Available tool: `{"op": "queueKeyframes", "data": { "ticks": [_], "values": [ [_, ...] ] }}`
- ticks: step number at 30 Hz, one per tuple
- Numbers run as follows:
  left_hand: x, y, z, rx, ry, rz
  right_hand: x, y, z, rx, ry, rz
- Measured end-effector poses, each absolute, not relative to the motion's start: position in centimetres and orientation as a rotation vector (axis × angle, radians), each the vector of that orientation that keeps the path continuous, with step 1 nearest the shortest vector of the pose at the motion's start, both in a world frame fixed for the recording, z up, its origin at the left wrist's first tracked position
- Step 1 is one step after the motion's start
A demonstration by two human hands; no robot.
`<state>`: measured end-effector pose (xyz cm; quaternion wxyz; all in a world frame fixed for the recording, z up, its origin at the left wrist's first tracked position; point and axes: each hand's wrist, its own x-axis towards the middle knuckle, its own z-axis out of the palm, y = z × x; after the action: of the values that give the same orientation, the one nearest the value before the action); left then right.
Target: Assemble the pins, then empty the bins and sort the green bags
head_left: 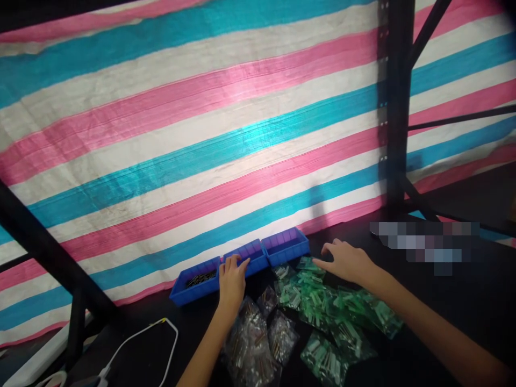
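Observation:
Three blue bins stand in a row against the striped sheet. Dark small parts lie in the left bin (193,293). At the middle bin (258,264) is my left hand (233,282), over its near left side, fingers bent; whether they hold anything is too small to tell. The right bin (286,260) has its bottom in shadow. My right hand (346,262) hovers right of that bin, thumb and fingers apart, with nothing seen between them. Below it spread clear bags of green parts (318,301). Clear bags of brownish metallic parts (250,344) lie beside my left forearm.
A striped pink, blue and white sheet (201,177) hangs behind the black table (435,301). Black frame posts (397,107) stand at right and left. A white cable (176,338) loops at the lower left. A blurred patch covers something at the right.

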<state>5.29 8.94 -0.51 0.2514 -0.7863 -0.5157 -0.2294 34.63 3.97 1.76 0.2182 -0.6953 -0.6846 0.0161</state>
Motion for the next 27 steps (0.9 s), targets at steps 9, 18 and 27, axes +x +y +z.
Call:
{"op": "queueKeyframes", "data": {
  "ticks": [9,18,27],
  "values": [
    [3.5,1.8,-0.8,-2.731,-1.302,-0.526,39.4,3.6,1.7,-2.173,-1.891,0.405],
    [2.3,-2.5,-3.5,-2.915,-1.155,-0.246,35.7,2.4,2.0,-2.064,-2.002,1.061],
    [6.0,-1.5,-3.7,-2.916,-1.299,-0.464,33.3,2.7,1.7,-1.635,-2.313,0.429]
  ]
}}
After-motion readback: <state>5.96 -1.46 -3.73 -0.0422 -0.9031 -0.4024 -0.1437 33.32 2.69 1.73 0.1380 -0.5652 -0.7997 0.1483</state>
